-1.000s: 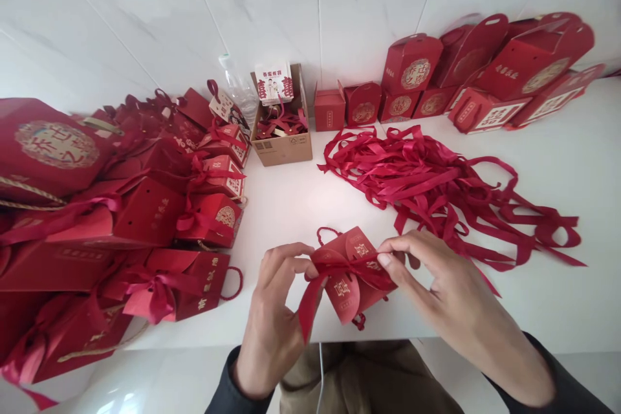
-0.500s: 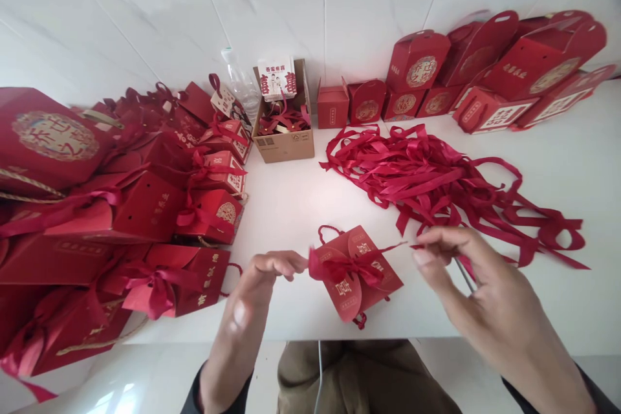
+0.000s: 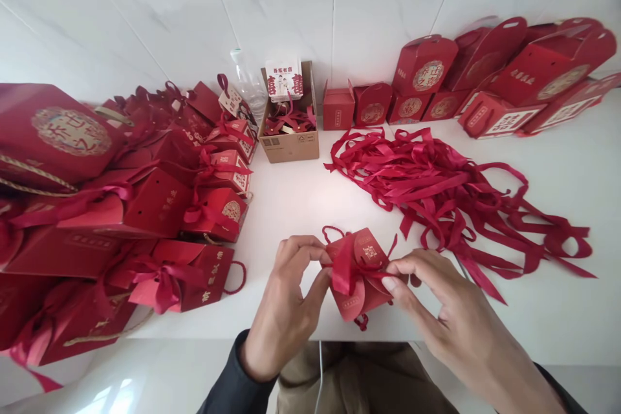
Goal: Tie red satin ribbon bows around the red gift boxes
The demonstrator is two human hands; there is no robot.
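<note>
A small red gift box with gold characters lies near the front edge of the white table. A red ribbon is tied across its top. My left hand pinches the ribbon on the box's left side. My right hand pinches the ribbon on the right side, fingertips against the box. Both hands are closed on the ribbon.
A heap of loose red ribbons spreads right of centre. Many ribbon-tied red boxes pile up on the left. A cardboard carton and a clear bottle stand at the back. Larger red boxes line the wall.
Half a second ago my hands were pulled apart with the ribbon ends stretched outward. Now both have come back in to the box and grip the ribbon at its knot.
</note>
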